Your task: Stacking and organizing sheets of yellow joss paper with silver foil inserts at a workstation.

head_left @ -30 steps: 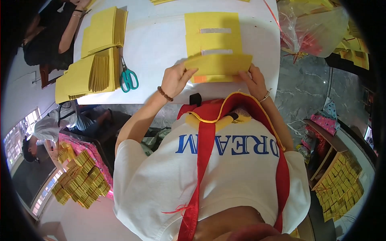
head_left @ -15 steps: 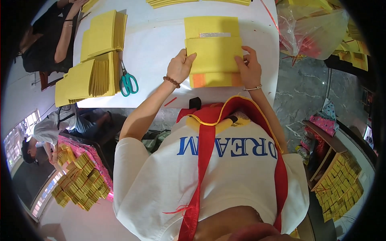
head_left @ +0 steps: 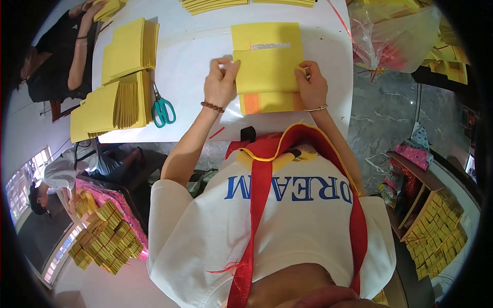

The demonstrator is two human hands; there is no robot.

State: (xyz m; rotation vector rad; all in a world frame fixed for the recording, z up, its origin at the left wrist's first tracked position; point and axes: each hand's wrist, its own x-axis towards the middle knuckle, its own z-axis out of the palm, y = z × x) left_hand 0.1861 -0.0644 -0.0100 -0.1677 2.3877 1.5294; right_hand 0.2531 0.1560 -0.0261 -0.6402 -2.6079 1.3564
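Note:
A folded stack of yellow paper (head_left: pixel 267 72) lies on the white table in front of me. Its front flap covers the middle, a silvery strip shows above the flap, and orange patches show along the near part. My left hand (head_left: pixel 221 84) is at the left edge, fingers curled and thumb tip on the paper's rim. At the right edge, my right hand (head_left: pixel 312 86) pinches the paper between thumb and bent fingers. The undersides of the fingers are hidden.
Left on the table (head_left: pixel 195 46) are piles of yellow paper (head_left: pixel 131 46) and teal-handled scissors (head_left: pixel 163 110). A clear plastic bag (head_left: pixel 395 41) hangs beyond the right edge. Another person (head_left: pixel 56 66) works at the far left; one more (head_left: pixel 72 164) is by bundled yellow paper (head_left: pixel 105 236).
My left hand has slid outward to the paper's left rim, its thumb drawn back from the flap. The right hand stays at the right edge. The whole view has shifted slightly.

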